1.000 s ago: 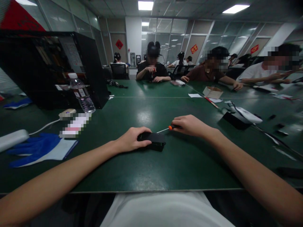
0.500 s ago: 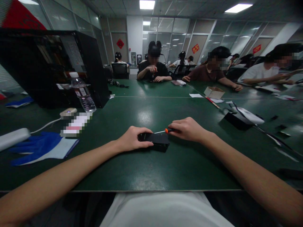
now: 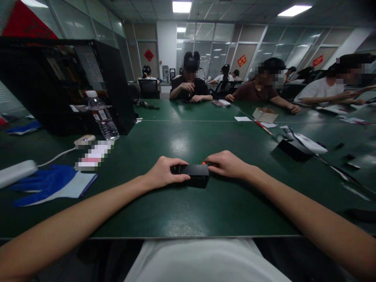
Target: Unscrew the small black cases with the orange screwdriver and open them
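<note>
A small black box-shaped device [image 3: 197,171] rests on the green table in front of me. My left hand [image 3: 164,171] grips its left end, thumb on the near side and fingers on the far side. Closed around the dark handle of a screwdriver [image 3: 205,163] is my right hand [image 3: 226,164], close by the device's right end. Only a bit of the orange part of the screwdriver shows. Its shaft is hidden behind the device, so I cannot tell what the tip touches.
To the left lie a blue-and-white glove [image 3: 55,184], a white cable, a water bottle [image 3: 102,116] and a black computer case [image 3: 114,86]. At right are a small open box [image 3: 265,114] and a white-and-black device [image 3: 305,143] with cables. Several people sit across the table.
My right hand has moved slightly left and down with the screwdriver, bringing it nearer the device. The metal shaft, visible before, is now out of sight. My left hand keeps its hold.
</note>
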`<state>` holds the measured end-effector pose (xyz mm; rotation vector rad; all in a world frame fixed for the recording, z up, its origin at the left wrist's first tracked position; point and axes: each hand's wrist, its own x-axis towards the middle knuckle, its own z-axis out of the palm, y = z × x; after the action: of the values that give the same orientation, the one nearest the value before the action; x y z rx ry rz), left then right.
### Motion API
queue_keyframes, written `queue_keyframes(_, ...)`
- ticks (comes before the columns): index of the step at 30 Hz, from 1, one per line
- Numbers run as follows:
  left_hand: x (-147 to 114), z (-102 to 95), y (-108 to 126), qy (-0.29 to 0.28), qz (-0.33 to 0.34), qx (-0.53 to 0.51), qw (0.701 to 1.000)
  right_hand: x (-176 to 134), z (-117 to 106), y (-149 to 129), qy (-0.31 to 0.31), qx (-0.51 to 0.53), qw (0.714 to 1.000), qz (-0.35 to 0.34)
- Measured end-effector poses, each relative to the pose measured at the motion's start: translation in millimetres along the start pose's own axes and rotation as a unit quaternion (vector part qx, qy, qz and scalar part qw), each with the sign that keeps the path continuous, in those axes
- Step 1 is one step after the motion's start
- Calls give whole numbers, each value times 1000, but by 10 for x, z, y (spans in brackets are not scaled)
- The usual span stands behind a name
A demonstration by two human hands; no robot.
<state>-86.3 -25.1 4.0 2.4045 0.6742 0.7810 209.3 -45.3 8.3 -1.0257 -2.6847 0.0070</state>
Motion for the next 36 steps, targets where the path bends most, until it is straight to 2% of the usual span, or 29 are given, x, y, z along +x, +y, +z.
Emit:
queue_keyframes(6, -6, 11, -15, -2, 11, 17, 1000, -46, -28, 17, 24, -80, 996, 9)
queue_keyframes(9, -8, 11, -7, 3, 14, 19, 1000, -24, 19, -21, 13, -54, 998, 18)
queue_keyframes(13, -10, 13, 3, 7, 22, 31, 999, 46, 95, -88, -34, 15, 999, 38)
queue_keyframes(16, -12, 17, 2, 7, 27, 41, 999, 80, 96, -100, -54, 9, 998, 45)
queue_keyframes(20, -15, 27, 5, 6, 27, 45, 999, 62, 28, -6, -57, -22, 997, 43)
queue_keyframes(24, -20, 33, 23, 6, 33, 48, 998, -3, -15, 182, -47, -25, 993, 104)
queue_keyframes(29, -35, 40, 70, 22, 28, 82, 996, -37, -21, 298, -34, -27, 986, 158)
queue_keyframes(33, -27, 45, 114, 52, 9, 55, 997, -17, -24, 225, -32, -61, 984, 162)
queue_keyframes(36, -10, 30, 130, 95, -17, 18, 995, 2, -9, 159, 1, -45, 988, 146)
